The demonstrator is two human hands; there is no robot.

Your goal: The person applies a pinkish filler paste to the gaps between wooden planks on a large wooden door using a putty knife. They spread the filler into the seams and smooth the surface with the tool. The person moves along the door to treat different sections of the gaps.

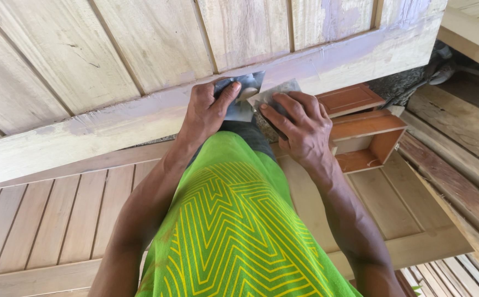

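A pale wooden door (113,71) lies flat before me, with its bottom rail (140,118) smeared with grey filler. My left hand (206,107) grips a metal scraper blade (245,96) at the rail's edge. Beside it, my right hand (300,126) holds a second flat metal scraper (275,93), its corner touching the first blade. Both blades meet just under the rail, over my green and yellow patterned shirt (234,220).
Another panelled door (47,214) lies below, on the floor. A small orange-brown wooden box frame (369,143) and a panel (349,99) sit to the right. Wooden planks (459,165) are stacked at the far right.
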